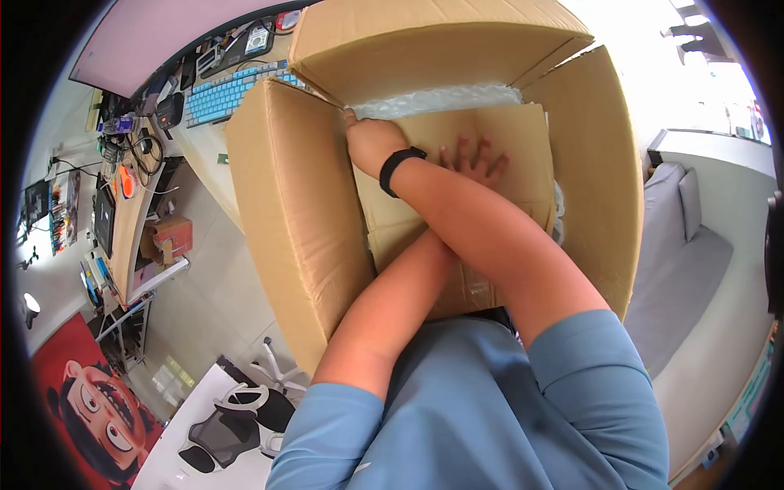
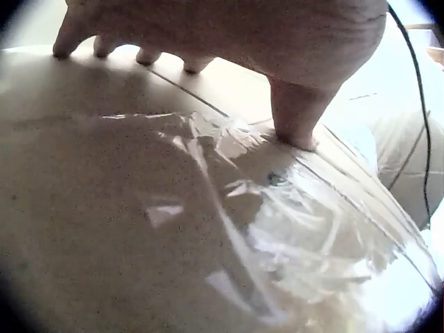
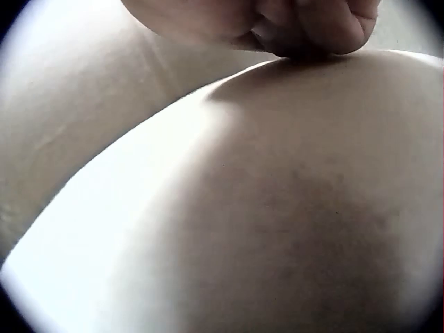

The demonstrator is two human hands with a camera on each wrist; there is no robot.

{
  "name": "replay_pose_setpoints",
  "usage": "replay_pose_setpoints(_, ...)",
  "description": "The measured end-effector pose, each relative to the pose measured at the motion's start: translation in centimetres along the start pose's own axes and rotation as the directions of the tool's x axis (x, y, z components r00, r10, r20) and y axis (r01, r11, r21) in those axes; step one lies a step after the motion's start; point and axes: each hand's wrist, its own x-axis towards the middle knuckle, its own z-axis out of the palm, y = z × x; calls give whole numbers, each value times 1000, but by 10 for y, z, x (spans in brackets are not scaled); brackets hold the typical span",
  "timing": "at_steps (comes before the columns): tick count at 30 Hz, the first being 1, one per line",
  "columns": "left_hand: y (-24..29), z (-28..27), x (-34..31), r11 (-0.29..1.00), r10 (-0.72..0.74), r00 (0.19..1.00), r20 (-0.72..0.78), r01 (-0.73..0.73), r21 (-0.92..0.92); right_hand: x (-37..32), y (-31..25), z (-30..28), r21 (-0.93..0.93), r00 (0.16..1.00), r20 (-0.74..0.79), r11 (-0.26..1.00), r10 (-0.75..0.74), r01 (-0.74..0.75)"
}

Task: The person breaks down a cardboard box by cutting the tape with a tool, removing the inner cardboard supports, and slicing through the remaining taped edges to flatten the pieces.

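A large cardboard box (image 1: pixel 600 163) stands with its flaps up, and a smaller cardboard box (image 1: pixel 408 131) lies inside it. My forearms cross over it. The left hand (image 1: pixel 478 163) has its fingers spread, fingertips touching the inner box's top. In the left wrist view, its fingers and thumb (image 2: pixel 295 114) meet the cardboard beside shiny clear tape (image 2: pixel 236 201). My right hand (image 1: pixel 376 145), with a black band (image 1: pixel 394 170) at the wrist, is at the inner box's left edge by the big box's wall. Its fingers (image 3: pixel 319 28) are curled against the cardboard in the right wrist view, holding nothing visible.
Bubble wrap (image 1: pixel 441 100) fills the gap along the far side of the inner box. A blue keyboard (image 1: pixel 224 96) sits on the desk to the left, below a monitor (image 1: pixel 155 41). On the right is a grey sofa (image 1: pixel 686 245); an office chair (image 1: pixel 233 425) is at lower left.
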Motion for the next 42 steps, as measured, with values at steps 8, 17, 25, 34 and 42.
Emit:
replay_pose_setpoints(8, -10, 1, -6, 971, 21, 999, -45, -31, -237, 2, 0, 4, -15, 999, -32, 1000, -5, 4)
replay_pose_setpoints(17, -9, -21, -7, 977, 33, 999, 19, -28, -213, 8, -7, 6, -39, 999, -37, 998, 37, -39)
replay_pose_setpoints(25, -10, -29, -7, 978, 45, 994, 95, -25, -207, 1, 3, -3, 153, 981, -124, 980, 149, -130)
replay_pose_setpoints(34, 0, -49, -4, 972, 14, 979, 203, 35, -233, -6, 15, 2, 298, 959, -192, 943, 209, -146)
replay_pose_setpoints(42, 1, -49, -2, 976, 16, 976, 215, 32, -217, -1, 16, 5, 272, 951, -215, 949, 220, -157)
